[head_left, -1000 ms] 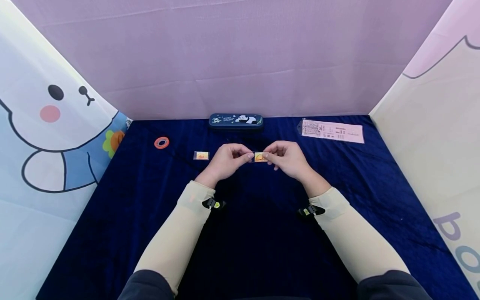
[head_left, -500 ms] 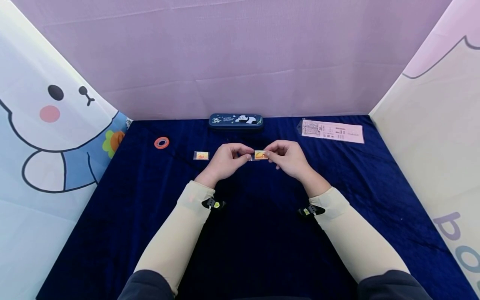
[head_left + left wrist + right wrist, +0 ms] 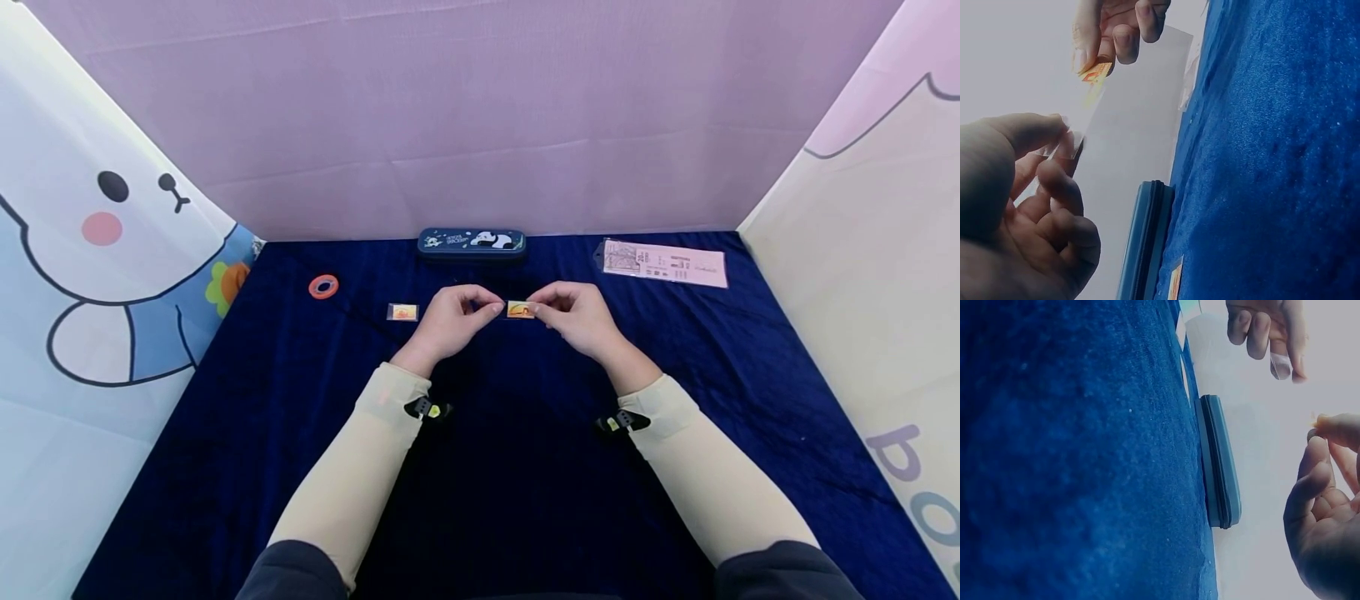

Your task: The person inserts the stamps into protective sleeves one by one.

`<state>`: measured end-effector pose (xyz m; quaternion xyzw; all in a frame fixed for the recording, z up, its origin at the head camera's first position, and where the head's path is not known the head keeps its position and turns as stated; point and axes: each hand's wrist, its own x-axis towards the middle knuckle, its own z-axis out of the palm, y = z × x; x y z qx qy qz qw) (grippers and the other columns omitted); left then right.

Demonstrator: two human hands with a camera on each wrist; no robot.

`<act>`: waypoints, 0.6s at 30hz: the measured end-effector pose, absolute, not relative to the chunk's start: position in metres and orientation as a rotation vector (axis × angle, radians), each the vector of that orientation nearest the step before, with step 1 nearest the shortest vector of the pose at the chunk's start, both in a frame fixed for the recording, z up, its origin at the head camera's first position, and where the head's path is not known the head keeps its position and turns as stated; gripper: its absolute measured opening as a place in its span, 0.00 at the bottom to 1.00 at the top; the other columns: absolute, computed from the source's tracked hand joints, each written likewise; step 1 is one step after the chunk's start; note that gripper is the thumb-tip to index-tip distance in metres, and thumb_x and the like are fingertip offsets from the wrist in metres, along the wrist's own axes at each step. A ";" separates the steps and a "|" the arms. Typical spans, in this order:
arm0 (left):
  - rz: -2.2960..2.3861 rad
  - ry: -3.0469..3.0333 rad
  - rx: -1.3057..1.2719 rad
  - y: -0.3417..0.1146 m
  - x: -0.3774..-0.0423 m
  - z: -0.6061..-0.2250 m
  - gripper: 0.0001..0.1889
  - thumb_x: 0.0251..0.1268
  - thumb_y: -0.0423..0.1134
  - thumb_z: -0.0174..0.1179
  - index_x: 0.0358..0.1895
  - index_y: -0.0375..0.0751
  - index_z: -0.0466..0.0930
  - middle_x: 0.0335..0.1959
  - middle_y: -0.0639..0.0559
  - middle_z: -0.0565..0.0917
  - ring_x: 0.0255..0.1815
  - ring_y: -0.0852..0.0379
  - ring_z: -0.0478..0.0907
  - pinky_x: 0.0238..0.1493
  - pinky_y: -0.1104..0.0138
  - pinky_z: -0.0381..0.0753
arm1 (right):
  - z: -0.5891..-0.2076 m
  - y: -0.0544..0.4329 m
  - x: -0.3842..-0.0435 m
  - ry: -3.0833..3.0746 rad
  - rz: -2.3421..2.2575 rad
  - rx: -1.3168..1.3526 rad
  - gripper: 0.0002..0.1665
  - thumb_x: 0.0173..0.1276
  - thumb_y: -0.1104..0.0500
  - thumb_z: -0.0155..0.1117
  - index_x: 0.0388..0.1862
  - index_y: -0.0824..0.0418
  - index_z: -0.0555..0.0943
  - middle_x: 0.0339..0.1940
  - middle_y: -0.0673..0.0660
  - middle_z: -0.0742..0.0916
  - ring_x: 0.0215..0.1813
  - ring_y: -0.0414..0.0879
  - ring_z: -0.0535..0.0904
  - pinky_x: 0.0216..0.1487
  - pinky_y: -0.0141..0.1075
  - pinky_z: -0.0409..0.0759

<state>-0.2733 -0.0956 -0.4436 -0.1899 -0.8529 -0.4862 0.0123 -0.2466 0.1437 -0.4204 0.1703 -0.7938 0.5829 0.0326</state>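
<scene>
A small yellow-orange stamp (image 3: 519, 310) with a toothed edge is held up between both hands over the blue cloth. My right hand (image 3: 577, 317) pinches its right end between thumb and index finger. My left hand (image 3: 453, 321) pinches a clear plastic sleeve (image 3: 1067, 144), seen in the left wrist view reaching from its fingertips toward the stamp. Glare blurs where the stamp and sleeve meet. Left of my left hand, a second stamp in a clear sleeve (image 3: 402, 312) lies flat on the cloth.
A dark blue panda pencil case (image 3: 471, 242) stands at the back against the lilac curtain. To the back right lies a pink printed packet (image 3: 664, 262). An orange ring-shaped roll (image 3: 323, 287) sits on the left. Printed cloth walls rise on both sides.
The stamp between my hands has risen slightly and then shifted a little left. My hands have barely moved, and the other things stay where they were.
</scene>
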 end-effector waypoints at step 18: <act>-1.520 -2.675 -0.574 -0.097 -0.273 -0.441 0.08 0.73 0.41 0.69 0.50 0.52 0.91 0.42 0.60 0.89 0.28 0.53 0.75 0.31 0.62 0.76 | -0.418 0.144 -0.245 -2.426 1.789 0.535 0.07 0.70 0.72 0.70 0.44 0.76 0.88 0.34 0.73 0.88 0.23 0.39 0.77 0.26 0.28 0.76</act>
